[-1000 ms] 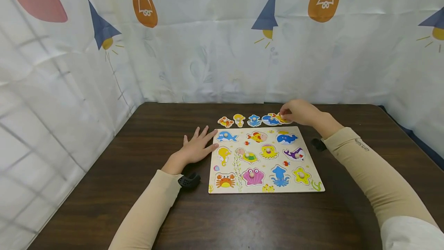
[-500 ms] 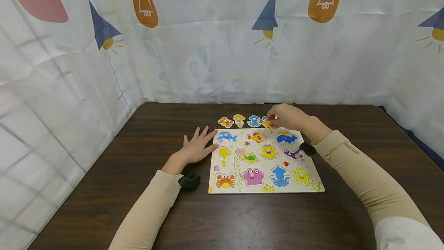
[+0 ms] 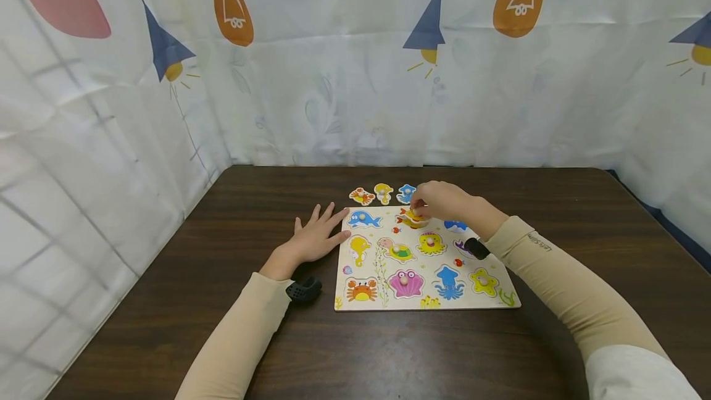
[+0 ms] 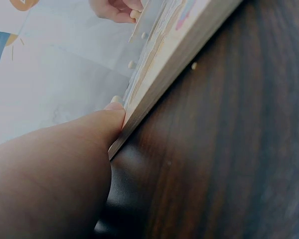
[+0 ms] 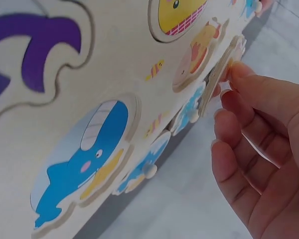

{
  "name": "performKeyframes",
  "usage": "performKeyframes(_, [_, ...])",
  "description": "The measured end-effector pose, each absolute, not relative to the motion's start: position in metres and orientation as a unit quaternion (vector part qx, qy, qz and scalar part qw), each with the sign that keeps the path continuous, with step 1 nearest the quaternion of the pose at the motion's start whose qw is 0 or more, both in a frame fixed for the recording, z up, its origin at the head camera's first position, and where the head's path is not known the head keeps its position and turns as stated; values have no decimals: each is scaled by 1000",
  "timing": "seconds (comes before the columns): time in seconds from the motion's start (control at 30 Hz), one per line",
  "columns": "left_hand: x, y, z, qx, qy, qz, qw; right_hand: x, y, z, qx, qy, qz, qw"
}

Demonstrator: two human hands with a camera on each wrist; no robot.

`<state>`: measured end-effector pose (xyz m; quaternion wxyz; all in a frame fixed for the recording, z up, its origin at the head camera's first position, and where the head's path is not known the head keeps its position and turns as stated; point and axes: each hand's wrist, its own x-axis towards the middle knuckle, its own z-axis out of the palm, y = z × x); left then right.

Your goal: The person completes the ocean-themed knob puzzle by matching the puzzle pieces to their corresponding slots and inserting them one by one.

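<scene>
On the dark surface [image 3: 311, 357], the left hand [image 3: 313, 236] lies fingers spread, holding nothing visible, its fingertips touching the puzzle board [image 3: 472, 302] on the side toward the surface's left edge. Farther off, the right hand [image 3: 441, 200], thumb and fingers nearly closed, pinches the fish piece [image 3: 412, 220] just beside its matching recess [image 5: 195, 52] (the wrist view shows the piece edge-on, tilted to the board). Its long axis roughly parallels the surface's far edge, tail leftward, matching the recess; the right hand is nearer. Beyond lie the crab [image 3: 361, 195], seahorse [image 3: 383, 193] and squid [image 3: 406, 194] pieces.
</scene>
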<state>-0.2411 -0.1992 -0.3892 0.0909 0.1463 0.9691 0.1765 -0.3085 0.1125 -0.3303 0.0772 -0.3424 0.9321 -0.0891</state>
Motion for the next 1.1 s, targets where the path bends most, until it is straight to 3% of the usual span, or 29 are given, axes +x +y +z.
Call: performKeyframes(1.1, [-240, -198, -389, 144, 969, 178, 91, -307, 101, -338, -338, 932, -73, 108])
